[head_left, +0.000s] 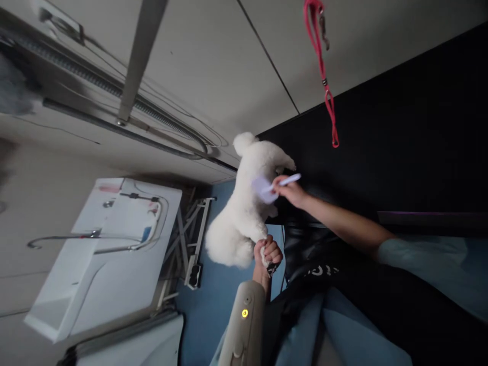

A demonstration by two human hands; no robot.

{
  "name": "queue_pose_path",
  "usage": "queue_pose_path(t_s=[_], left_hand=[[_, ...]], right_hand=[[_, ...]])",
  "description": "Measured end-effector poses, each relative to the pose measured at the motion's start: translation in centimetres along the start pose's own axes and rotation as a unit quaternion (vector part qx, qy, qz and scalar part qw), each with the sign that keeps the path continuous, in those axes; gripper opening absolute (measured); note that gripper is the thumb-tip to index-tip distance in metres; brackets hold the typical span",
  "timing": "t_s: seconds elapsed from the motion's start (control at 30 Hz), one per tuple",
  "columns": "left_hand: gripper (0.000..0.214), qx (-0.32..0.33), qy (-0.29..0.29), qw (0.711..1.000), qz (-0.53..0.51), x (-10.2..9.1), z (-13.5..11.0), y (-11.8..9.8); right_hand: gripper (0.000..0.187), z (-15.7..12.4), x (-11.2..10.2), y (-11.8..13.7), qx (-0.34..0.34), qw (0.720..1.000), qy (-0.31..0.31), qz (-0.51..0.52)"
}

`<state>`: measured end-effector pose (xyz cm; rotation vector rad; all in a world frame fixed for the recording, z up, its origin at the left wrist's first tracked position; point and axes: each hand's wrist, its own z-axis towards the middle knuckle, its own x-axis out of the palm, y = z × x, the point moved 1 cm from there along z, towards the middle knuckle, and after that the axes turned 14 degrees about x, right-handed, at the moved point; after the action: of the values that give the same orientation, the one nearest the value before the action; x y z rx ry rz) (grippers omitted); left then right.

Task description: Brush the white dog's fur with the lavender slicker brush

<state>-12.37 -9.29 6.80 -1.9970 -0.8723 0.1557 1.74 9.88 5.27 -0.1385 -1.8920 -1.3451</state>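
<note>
A fluffy white dog (247,188) stands at the edge of a black table (400,137), its round tail toward the top and its head lower left. My left hand (271,251) is closed around one of its legs, near the paw. Some dark and white material shows at the lower side of that fist; I cannot make out what it is. In my right hand (290,191) is a pale purple grooming brush (265,189), gripped by its handle. The brush head lies against or just over the dog's side and is blurred.
A red loop lead (324,76) with a metal clip hangs above the table. A grey device (246,325) with a yellow light juts up at the bottom. To the left are a white wash tub (125,244) with hose, a folding metal frame (198,239) and a metal bar (141,56).
</note>
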Motion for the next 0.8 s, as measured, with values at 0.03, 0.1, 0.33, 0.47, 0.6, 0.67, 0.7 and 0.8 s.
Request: queue_pose_path(t_s=[0.03,0.1,0.33,0.47,0.6,0.67,0.7,0.8], left_hand=[[0.047,-0.006,-0.015,1.000,0.003,-0.4,-0.1,0.1],[0.046,-0.026,-0.038,0.999,0.012,-1.3,-0.2,0.3],[0.051,-0.084,-0.089,0.993,0.010,-4.5,0.1,1.4],[0.050,-0.060,-0.136,0.989,-0.011,-5.7,0.4,1.2],[0.047,-0.068,-0.137,0.988,-0.003,-6.5,1.2,0.4],[0.050,-0.059,-0.093,0.993,0.039,-7.0,1.7,0.2],[0.051,-0.050,-0.056,0.995,0.068,-7.2,2.1,0.1],[0.048,-0.019,0.047,0.989,0.136,-7.6,3.5,0.1]], right_hand=[[0.037,-0.2,0.4,0.1,-0.029,0.999,-0.041,0.017],[0.036,-0.4,1.3,-0.1,-0.020,0.999,-0.026,0.004],[0.039,-2.1,5.2,-3.0,0.084,0.994,0.010,-0.062],[0.044,-2.9,5.8,-3.8,0.090,0.989,0.091,-0.074],[0.041,-3.1,5.7,-3.8,0.012,0.999,-0.007,-0.039],[0.040,-2.8,6.1,-4.3,0.055,0.995,0.056,-0.058],[0.040,-2.5,6.1,-4.4,0.079,0.992,0.082,-0.062],[0.039,-1.3,4.5,-3.9,0.029,0.999,-0.011,-0.026]])
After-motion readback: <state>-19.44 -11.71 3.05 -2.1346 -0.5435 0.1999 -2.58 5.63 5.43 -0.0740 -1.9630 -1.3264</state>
